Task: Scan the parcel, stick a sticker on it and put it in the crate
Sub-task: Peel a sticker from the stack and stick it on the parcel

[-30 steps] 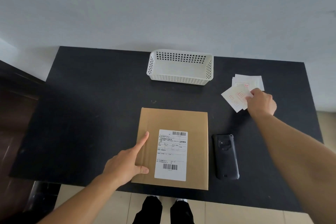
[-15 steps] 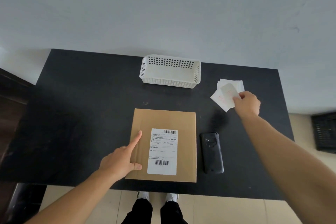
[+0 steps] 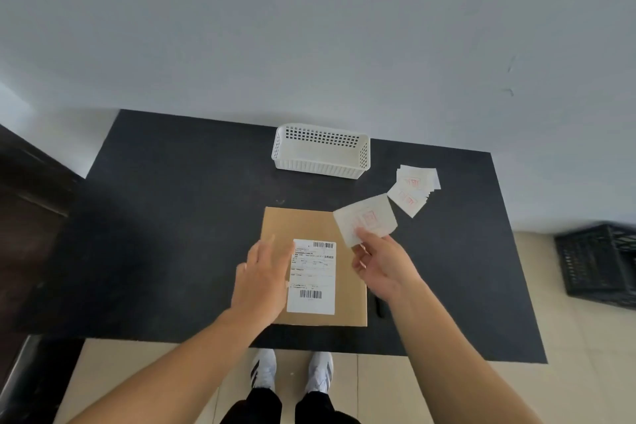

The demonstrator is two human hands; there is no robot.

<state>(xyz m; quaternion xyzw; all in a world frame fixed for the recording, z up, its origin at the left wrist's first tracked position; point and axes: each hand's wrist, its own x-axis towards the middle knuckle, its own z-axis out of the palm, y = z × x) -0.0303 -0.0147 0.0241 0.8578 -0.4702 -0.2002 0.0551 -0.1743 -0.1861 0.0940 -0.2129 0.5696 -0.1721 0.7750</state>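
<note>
Nearest, two white trainers (image 3: 290, 372) stand on the tiled floor at the near edge of the black table (image 3: 172, 234). On that table lies the flat cardboard parcel (image 3: 309, 227), its white shipping label (image 3: 312, 277) facing up; the print is too small to read. The left hand (image 3: 263, 280) is over the parcel's left part, palm down and fingers loosely spread, gripping nothing; whether it touches the cardboard I cannot tell. It hides the parcel's left edge and the label's left margin. The right hand (image 3: 385, 268) is raised over the parcel's right side, thumb and forefinger pinched on the lower edge of a white sticker (image 3: 366, 220) with a red mark, blurred. The sticker sits above the parcel's far right corner. A dark scanner (image 3: 378, 310) shows only as a sliver beside the right wrist. Farther right lies the pile of stickers (image 3: 414, 189), fanned. Beyond, the white perforated basket (image 3: 321, 151). On the floor at right, a black crate (image 3: 599, 265) is cut off by the frame.
</note>
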